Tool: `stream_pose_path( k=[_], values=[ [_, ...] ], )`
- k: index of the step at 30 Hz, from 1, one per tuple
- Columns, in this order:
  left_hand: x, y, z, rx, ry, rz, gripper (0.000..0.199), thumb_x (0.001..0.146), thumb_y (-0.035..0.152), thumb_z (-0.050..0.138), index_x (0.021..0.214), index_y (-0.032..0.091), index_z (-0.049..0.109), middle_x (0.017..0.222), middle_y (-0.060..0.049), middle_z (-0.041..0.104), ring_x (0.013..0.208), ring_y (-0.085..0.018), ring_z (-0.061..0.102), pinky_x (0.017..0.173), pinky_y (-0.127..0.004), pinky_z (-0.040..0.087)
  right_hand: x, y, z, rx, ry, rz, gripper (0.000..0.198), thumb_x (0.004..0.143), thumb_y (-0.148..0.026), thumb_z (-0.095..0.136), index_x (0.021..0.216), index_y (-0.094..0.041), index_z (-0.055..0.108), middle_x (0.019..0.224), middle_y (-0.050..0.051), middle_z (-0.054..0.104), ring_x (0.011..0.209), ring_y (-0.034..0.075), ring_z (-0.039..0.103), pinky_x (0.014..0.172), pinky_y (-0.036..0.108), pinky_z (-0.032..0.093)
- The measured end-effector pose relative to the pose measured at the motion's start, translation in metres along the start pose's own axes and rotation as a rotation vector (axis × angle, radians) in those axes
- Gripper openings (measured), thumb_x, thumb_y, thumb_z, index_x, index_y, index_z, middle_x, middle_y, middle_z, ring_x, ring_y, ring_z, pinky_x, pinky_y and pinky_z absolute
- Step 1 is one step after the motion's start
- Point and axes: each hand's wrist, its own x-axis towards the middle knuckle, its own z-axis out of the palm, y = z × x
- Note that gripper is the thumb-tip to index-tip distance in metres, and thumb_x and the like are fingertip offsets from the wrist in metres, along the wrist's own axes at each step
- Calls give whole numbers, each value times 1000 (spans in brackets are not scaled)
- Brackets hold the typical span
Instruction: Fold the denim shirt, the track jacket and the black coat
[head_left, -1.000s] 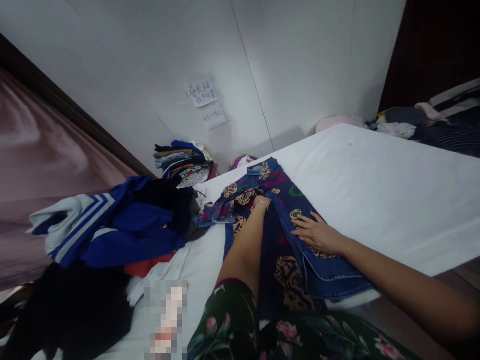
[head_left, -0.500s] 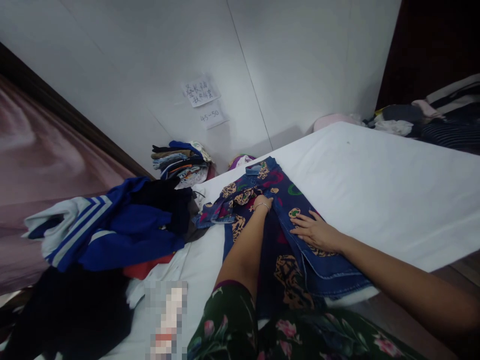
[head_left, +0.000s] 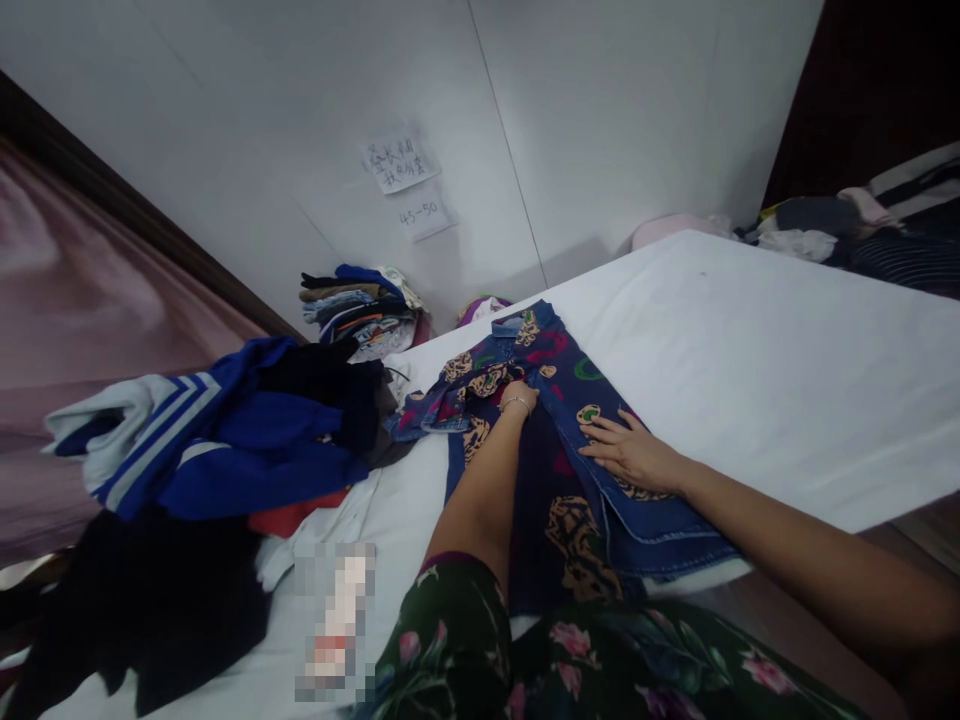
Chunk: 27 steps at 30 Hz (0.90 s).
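Note:
A dark blue denim jacket point(head_left: 577, 545) with tan, purple and green patterns lies on the white-covered table, its collar pointing away from me. One sleeve is bent across toward the left. My left hand point(head_left: 523, 396), with a bracelet at the wrist, is closed on the cloth near the middle of the jacket's front; its fingertips are partly hidden. On the right side panel my right hand point(head_left: 634, 457) lies flat with fingers spread, holding nothing.
Blue and black clothes point(head_left: 255, 440) are heaped on the left. A folded stack of clothes point(head_left: 367, 310) stands by the wall under paper notes point(head_left: 409, 170). The white sheet point(head_left: 780, 370) stretches right toward more clothes point(head_left: 900, 240). A pink curtain point(head_left: 97, 330) hangs at left.
The view has shifted slightly. Both hands keep nearly the same places on the jacket, and the jacket itself looks unchanged.

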Motion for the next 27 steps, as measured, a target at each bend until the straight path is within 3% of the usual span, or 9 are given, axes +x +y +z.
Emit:
stream_pose_path(
  k=[6, 10, 12, 16, 22, 27],
  values=[
    [-34, 10, 8, -25, 157, 63, 24, 88, 34, 48, 105, 26, 63, 116, -8, 63, 110, -23, 58, 94, -36, 43, 0, 0, 1, 3, 17, 3, 38, 95, -34, 35, 126, -35, 56, 141, 4, 47, 134, 28, 33, 104, 60, 19],
    [-60, 22, 26, 35, 241, 460, 38, 89, 34, 47, 125, 24, 52, 139, -7, 46, 131, -20, 38, 110, -33, 28, 0, -1, 1, -5, 3, 4, 38, 95, -34, 35, 126, -35, 56, 141, 4, 46, 134, 28, 33, 104, 60, 19],
    [-68, 22, 36, 89, 228, 547, 51, 90, 39, 44, 136, 19, 42, 149, -9, 33, 139, -22, 24, 114, -37, 18, 0, 0, 2, -11, -5, 3, 38, 95, -35, 34, 126, -35, 56, 142, 4, 45, 135, 29, 32, 105, 61, 18],
    [-72, 18, 49, 125, 97, 379, 65, 91, 51, 28, 145, 15, 26, 155, -10, 19, 143, -24, 12, 115, -45, 10, 1, 1, 3, -8, -11, 5, 39, 95, -35, 34, 128, -35, 55, 144, 4, 43, 135, 28, 31, 105, 61, 18],
    [-69, 16, 49, 139, 97, 375, 66, 89, 54, 27, 147, 21, 25, 156, -5, 16, 144, -24, 4, 116, -47, 5, -7, -9, -1, 46, -69, 86, 45, 95, -35, 33, 138, -28, 45, 146, 9, 38, 138, 29, 26, 106, 61, 19],
    [-69, 15, 51, 128, 113, 371, 67, 88, 57, 28, 146, 23, 27, 156, -4, 17, 143, -26, 4, 115, -50, 3, -47, -36, -9, 135, -136, 112, 52, 95, -47, 34, 142, -25, 39, 150, 8, 29, 140, 28, 20, 111, 55, 14]
  ],
)
